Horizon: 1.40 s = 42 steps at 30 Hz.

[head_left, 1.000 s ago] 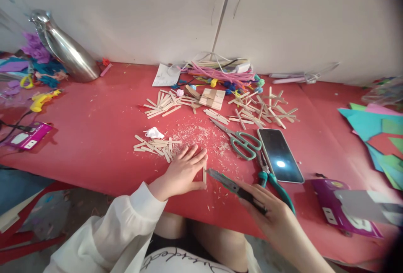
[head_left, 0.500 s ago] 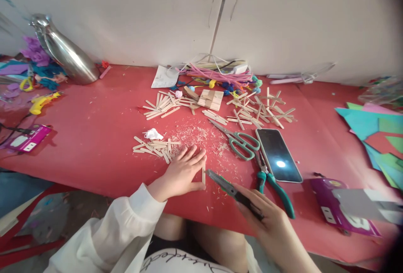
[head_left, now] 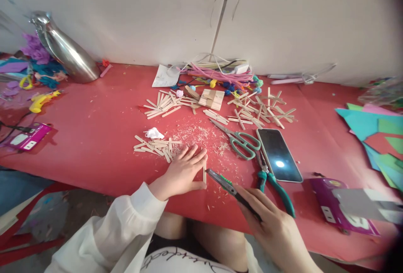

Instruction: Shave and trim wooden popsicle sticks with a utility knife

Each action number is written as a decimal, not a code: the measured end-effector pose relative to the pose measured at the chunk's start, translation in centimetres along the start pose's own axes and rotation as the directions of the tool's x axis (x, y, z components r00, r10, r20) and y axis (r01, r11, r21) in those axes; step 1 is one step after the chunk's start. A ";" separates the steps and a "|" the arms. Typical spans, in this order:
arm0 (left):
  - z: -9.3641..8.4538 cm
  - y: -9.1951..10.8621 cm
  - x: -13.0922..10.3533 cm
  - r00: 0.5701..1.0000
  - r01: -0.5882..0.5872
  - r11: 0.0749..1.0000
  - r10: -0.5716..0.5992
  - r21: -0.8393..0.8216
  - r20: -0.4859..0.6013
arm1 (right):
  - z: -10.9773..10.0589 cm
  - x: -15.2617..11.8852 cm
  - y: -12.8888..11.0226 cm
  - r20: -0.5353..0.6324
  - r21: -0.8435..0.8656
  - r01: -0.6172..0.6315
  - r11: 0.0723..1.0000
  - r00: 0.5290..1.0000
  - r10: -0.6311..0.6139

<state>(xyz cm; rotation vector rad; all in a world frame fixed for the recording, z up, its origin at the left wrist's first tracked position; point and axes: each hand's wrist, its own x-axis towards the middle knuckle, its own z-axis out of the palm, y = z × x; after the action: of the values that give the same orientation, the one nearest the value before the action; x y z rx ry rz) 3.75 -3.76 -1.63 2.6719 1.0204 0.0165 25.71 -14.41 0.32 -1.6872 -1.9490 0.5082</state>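
My left hand (head_left: 184,170) lies palm down on the red table, fingers spread, with fingertips and thumb at the two ends of one wooden stick (head_left: 204,173). The stick's middle shows between them. My right hand (head_left: 267,214) is wrapped round a utility knife (head_left: 225,184), whose tip is at the stick's right side. Wood shavings (head_left: 195,132) are scattered beyond my left fingers. A small pile of sticks (head_left: 154,146) lies just left of that hand, beside a crumpled white piece (head_left: 154,133).
Scissors (head_left: 242,144), teal-handled pliers (head_left: 278,189) and a phone (head_left: 280,155) lie right of centre. Stick piles and a stack (head_left: 211,99) are farther back. A metal jug (head_left: 67,50) stands back left; a purple power strip (head_left: 343,208) sits at right.
The knife and my right hand have shifted very slightly, with the blade tip still beside the stick. My left hand keeps its place on the stick.
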 end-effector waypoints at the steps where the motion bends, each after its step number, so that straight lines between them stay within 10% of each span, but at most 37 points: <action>1: 0.0 0.0 0.0 1.000 0.001 1.000 -0.001 0.001 -0.001 | 0.1 0.0 0.0 -0.003 0.018 -0.009 1.000 1.000 0.009; 10: 0.1 0.1 0.1 1.000 0.000 1.000 0.000 0.028 -0.012 | -0.5 1.7 -0.5 0.258 0.336 -0.452 0.827 0.888 0.381; 20: 0.3 0.0 0.0 0.999 -0.019 0.999 0.021 0.048 -0.039 | -0.3 0.5 -0.4 0.076 0.200 -0.225 0.953 0.974 0.214; 30: 0.1 0.1 0.0 0.999 -0.014 0.999 0.016 0.051 -0.030 | -0.8 1.9 0.5 0.308 0.313 -0.487 0.816 0.864 0.398; 42: 0.1 0.0 0.0 1.000 -0.009 0.999 0.009 0.042 -0.012 | -0.2 0.5 -0.8 0.143 0.311 -0.384 0.869 0.923 0.357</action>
<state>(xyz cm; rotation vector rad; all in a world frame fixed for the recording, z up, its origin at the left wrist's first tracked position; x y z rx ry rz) 3.83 -3.79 -1.75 2.7175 1.0237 0.0129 25.15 -14.01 0.97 -1.8362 -1.4773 1.0045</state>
